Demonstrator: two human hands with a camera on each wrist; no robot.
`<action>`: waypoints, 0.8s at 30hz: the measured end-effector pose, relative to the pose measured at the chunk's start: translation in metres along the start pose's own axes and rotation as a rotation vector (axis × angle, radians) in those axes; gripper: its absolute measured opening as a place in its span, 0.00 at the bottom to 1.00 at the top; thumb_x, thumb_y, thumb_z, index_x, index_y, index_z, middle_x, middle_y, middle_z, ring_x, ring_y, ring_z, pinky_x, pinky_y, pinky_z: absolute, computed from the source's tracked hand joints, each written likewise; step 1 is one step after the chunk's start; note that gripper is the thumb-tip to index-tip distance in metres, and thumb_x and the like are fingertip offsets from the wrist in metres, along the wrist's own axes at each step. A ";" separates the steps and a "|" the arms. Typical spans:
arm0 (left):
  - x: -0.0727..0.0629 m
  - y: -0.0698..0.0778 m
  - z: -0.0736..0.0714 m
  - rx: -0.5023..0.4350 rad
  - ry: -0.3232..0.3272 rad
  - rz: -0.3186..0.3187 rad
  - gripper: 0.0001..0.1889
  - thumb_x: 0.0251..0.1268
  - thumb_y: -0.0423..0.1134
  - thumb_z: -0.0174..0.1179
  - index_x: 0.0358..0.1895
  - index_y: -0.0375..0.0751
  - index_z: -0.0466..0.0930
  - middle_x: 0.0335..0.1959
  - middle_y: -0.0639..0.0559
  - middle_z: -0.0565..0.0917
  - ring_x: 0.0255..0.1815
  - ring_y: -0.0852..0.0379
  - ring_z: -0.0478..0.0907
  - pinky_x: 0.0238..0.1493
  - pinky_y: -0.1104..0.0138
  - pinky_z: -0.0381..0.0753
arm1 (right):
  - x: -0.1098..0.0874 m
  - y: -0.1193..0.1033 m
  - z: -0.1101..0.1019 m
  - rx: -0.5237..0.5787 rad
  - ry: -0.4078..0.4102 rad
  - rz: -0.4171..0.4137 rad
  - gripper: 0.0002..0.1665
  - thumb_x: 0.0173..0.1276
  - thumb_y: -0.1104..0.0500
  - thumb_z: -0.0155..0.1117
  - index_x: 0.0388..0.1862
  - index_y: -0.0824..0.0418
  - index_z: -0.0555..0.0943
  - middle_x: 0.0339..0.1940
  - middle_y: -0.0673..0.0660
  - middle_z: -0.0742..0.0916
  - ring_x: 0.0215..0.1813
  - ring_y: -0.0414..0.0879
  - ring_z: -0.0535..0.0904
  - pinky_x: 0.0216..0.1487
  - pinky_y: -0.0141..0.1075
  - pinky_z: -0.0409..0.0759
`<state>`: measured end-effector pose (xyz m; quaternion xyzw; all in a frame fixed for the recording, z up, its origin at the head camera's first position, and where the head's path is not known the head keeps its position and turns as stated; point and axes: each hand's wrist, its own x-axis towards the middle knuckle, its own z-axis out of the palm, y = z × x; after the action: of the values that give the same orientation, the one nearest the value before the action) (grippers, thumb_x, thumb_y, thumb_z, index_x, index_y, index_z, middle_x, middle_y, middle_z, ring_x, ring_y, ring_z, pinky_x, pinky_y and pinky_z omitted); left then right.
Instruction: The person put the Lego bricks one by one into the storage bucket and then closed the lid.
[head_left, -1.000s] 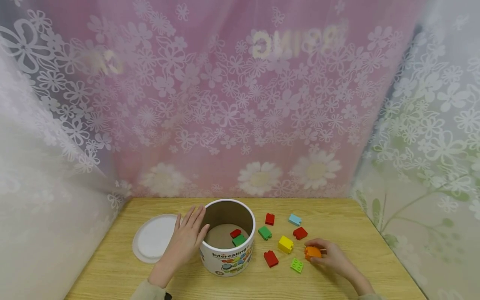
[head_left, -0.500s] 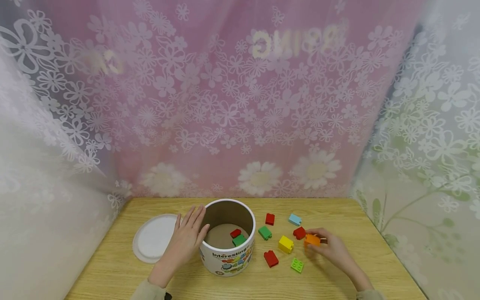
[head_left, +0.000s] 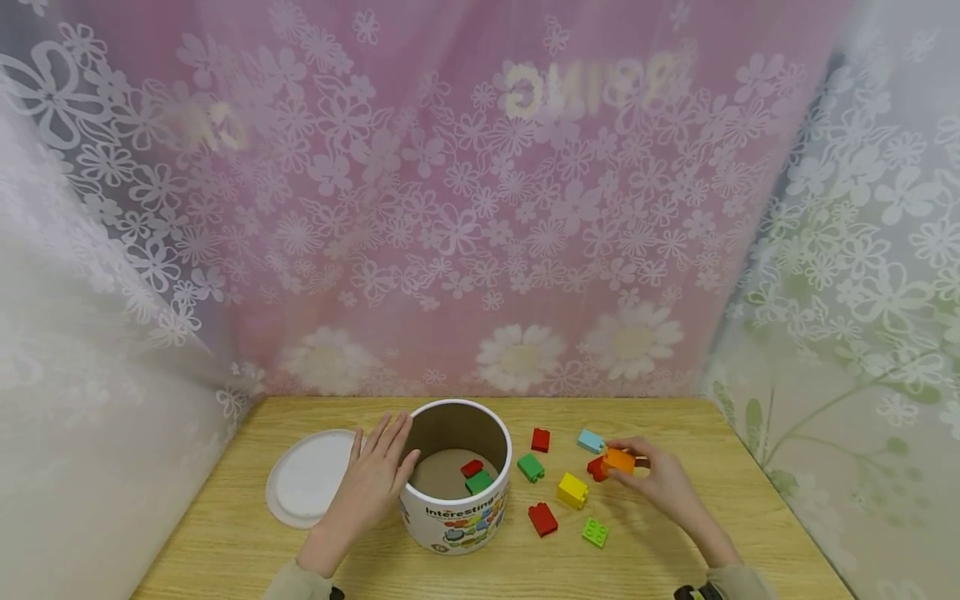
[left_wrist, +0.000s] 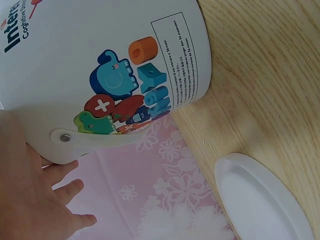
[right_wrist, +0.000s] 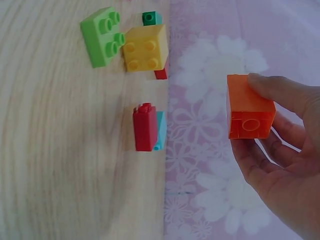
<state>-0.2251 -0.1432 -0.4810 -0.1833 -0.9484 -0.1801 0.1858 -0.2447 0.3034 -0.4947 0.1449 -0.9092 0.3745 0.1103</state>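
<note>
My right hand (head_left: 663, 479) pinches an orange toy brick (right_wrist: 250, 107) between thumb and fingers, raised off the table in the right wrist view. In the head view that brick overlaps a red brick (head_left: 597, 468), with a light blue brick (head_left: 590, 441) just behind. My left hand (head_left: 372, 475) rests with straight fingers against the left rim of a round white tub (head_left: 454, 523) printed with toy pictures. Inside the tub lie a red brick (head_left: 472, 468) and a green brick (head_left: 478, 482). The left wrist view shows the fingers (left_wrist: 70, 191) spread by the tub's handle strap (left_wrist: 95, 140).
A white round lid (head_left: 309, 479) lies left of the tub. Between tub and right hand are a yellow brick (head_left: 572, 491), a lime green brick (head_left: 595, 532), a green brick (head_left: 531, 467) and red bricks (head_left: 543, 519) on the wooden table (head_left: 645, 567). Floral curtains surround the table.
My right hand has lifted the orange brick from the table and moved it up and away from me, over the red brick. The left hand stays on the tub.
</note>
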 end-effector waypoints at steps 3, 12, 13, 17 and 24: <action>0.000 0.001 -0.001 -0.003 -0.002 -0.001 0.31 0.82 0.51 0.47 0.77 0.35 0.63 0.78 0.42 0.65 0.80 0.40 0.55 0.76 0.35 0.47 | 0.003 -0.004 -0.001 0.005 -0.003 -0.001 0.22 0.63 0.60 0.76 0.56 0.61 0.85 0.51 0.57 0.87 0.48 0.51 0.83 0.49 0.41 0.86; 0.000 0.000 -0.001 0.000 -0.007 -0.005 0.31 0.82 0.51 0.47 0.77 0.36 0.63 0.78 0.42 0.65 0.80 0.40 0.55 0.76 0.34 0.47 | 0.017 -0.021 -0.001 -0.005 -0.019 -0.027 0.24 0.63 0.62 0.76 0.59 0.62 0.83 0.51 0.57 0.86 0.49 0.53 0.83 0.50 0.46 0.86; 0.000 0.000 -0.001 0.003 -0.006 -0.005 0.31 0.82 0.51 0.47 0.77 0.36 0.63 0.78 0.42 0.65 0.80 0.40 0.55 0.76 0.34 0.47 | 0.019 -0.023 0.000 -0.009 -0.020 -0.035 0.24 0.63 0.63 0.76 0.59 0.63 0.83 0.50 0.58 0.86 0.49 0.53 0.83 0.50 0.46 0.86; 0.000 0.000 -0.001 0.001 -0.003 -0.006 0.31 0.82 0.51 0.47 0.77 0.36 0.63 0.78 0.43 0.65 0.80 0.40 0.55 0.76 0.34 0.47 | 0.026 -0.030 0.001 -0.019 -0.015 -0.053 0.24 0.63 0.61 0.75 0.59 0.62 0.83 0.51 0.57 0.86 0.50 0.54 0.84 0.51 0.46 0.85; -0.001 0.000 -0.002 -0.005 -0.005 -0.002 0.31 0.82 0.52 0.46 0.77 0.35 0.63 0.78 0.43 0.64 0.80 0.40 0.54 0.76 0.34 0.47 | 0.036 -0.044 0.006 -0.016 -0.007 -0.079 0.24 0.64 0.59 0.76 0.59 0.59 0.84 0.51 0.57 0.87 0.49 0.54 0.84 0.50 0.46 0.86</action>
<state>-0.2239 -0.1438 -0.4799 -0.1832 -0.9486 -0.1823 0.1829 -0.2634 0.2632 -0.4594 0.1814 -0.9060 0.3622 0.1229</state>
